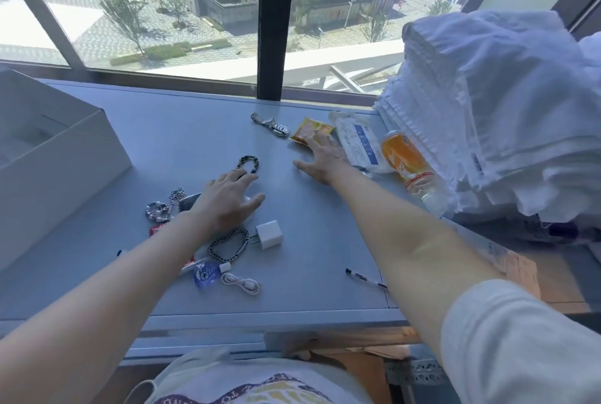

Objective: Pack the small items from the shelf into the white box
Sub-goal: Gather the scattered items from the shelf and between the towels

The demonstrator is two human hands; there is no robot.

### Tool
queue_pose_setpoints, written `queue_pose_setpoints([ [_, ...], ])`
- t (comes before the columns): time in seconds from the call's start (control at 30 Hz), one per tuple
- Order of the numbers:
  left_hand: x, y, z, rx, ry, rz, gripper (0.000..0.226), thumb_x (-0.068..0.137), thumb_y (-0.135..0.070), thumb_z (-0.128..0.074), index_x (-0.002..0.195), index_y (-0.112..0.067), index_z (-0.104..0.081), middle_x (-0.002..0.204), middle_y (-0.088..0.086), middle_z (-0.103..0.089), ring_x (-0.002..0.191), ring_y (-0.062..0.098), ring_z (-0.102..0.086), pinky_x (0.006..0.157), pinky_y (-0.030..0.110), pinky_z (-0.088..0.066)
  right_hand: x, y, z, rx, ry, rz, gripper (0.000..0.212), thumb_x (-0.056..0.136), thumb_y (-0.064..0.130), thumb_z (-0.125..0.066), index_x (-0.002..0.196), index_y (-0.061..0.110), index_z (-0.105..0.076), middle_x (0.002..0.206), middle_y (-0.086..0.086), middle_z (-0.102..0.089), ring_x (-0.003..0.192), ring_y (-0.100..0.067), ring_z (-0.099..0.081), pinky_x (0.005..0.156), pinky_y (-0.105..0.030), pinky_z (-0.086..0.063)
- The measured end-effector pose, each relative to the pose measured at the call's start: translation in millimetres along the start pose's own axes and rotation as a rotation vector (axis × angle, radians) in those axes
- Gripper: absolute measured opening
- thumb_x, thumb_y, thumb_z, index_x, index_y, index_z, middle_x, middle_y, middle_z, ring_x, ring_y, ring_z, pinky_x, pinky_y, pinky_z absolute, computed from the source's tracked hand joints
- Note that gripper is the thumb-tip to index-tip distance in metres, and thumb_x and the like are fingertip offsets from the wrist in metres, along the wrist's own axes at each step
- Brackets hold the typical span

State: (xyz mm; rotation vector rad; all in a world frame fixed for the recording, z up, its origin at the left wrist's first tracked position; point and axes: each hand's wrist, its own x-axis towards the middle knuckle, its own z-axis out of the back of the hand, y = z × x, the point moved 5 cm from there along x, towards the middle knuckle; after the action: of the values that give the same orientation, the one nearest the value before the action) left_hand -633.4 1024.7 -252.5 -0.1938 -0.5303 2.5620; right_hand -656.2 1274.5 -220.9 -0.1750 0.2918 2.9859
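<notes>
- Hands both reach out over the grey-blue shelf (325, 241): the left hand (227, 200) lies flat with fingers straight and relaxed, its fingertips touching a dark beaded bracelet (249, 164); the right hand (320, 156) is spread, fingers straight, tips resting on an orange sachet (310, 133), grasping nothing
- White box (58, 156) stands open at the shelf's left end, its long side running away toward the window
- Small items lie scattered: a metal watch (271, 124) stretched sideways near the window, a white charger plug (268, 234) with prongs pointing left, a braided cord bracelet (229, 246) just beside it, a coiled white cable (240, 283), a blue pouch (205, 275), pearl and chain jewellery (166, 205), and a pen (366, 278) lying slantwise
- Clear packet with a blue label (357, 143) and an orange bottle (408, 164) lie lengthwise toward the window; the print is too blurred to read
- Folded white linens (487, 104) are stacked at the right
- Window (162, 13) behind looks down on buildings and trees
</notes>
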Motion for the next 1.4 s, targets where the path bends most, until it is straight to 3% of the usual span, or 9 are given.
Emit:
queue_pose_setpoints([
  [0.1, -11, -5, -1, 0.017, 0.017, -0.011, 0.059, 0.100, -0.057, -0.045, 0.150, -0.027, -0.043, 0.157, 0.001, -0.039, 0.141, 0.027, -0.040, 0.114, 0.046, -0.032, 2, -2, -5, 0.057, 0.019, 0.003, 0.082, 0.097, 0.059, -0.055, 0.163, 0.031, -0.016, 0.172, 0.003, -0.007, 0.159, -0.031, -0.004, 0.127, -0.049, -0.015],
  [0.33, -28, -15, 2, 0.049, 0.046, -0.003, 0.061, 0.096, -0.060, -0.042, 0.146, -0.025, -0.049, 0.156, 0.003, -0.040, 0.142, 0.026, -0.038, 0.113, 0.043, -0.031, -21, 0, -23, 0.105, -0.007, 0.069, 0.076, 0.097, 0.054, -0.056, 0.162, 0.028, -0.024, 0.172, 0.002, -0.012, 0.159, -0.031, -0.004, 0.127, -0.048, -0.016],
  [0.57, -37, -32, 14, -0.192, -0.072, 0.037, 0.047, 0.099, -0.041, -0.057, 0.142, -0.021, -0.057, 0.158, 0.005, -0.040, 0.145, 0.027, -0.035, 0.120, 0.040, -0.026, -75, -1, -45, 0.208, -0.010, 0.165, 0.073, 0.095, 0.052, -0.060, 0.159, 0.032, -0.030, 0.171, 0.003, -0.015, 0.160, -0.028, -0.003, 0.127, -0.048, -0.014],
  [0.87, -69, -89, -3, 0.061, -0.043, -0.217, 0.062, 0.091, -0.052, -0.062, 0.146, -0.029, -0.048, 0.156, 0.004, -0.041, 0.145, 0.027, -0.036, 0.116, 0.053, -0.031, -147, 1, -56, 0.215, 0.016, 0.312, 0.077, 0.094, 0.060, -0.060, 0.159, 0.032, -0.030, 0.171, 0.004, -0.015, 0.159, -0.025, -0.004, 0.127, -0.049, -0.016],
  [1.2, -86, -106, -24, 0.180, -0.063, -0.262, 0.079, 0.083, -0.063, -0.057, 0.151, -0.026, -0.042, 0.157, 0.000, -0.040, 0.148, 0.023, -0.032, 0.119, 0.054, -0.026, -198, 12, -66, 0.250, 0.003, 0.392, 0.081, 0.091, 0.050, -0.063, 0.160, 0.023, -0.031, 0.172, 0.000, -0.016, 0.160, -0.027, -0.004, 0.126, -0.051, -0.019],
  [1.4, -89, -105, -30, 0.222, -0.083, -0.283, 0.075, 0.085, -0.064, -0.055, 0.146, -0.021, -0.048, 0.153, 0.001, -0.044, 0.146, 0.026, -0.037, 0.122, 0.053, -0.021, -212, -8, -53, 0.287, 0.004, 0.415, 0.089, 0.089, 0.049, -0.070, 0.163, 0.030, -0.024, 0.172, 0.003, -0.012, 0.160, -0.020, -0.007, 0.128, -0.041, -0.017],
])
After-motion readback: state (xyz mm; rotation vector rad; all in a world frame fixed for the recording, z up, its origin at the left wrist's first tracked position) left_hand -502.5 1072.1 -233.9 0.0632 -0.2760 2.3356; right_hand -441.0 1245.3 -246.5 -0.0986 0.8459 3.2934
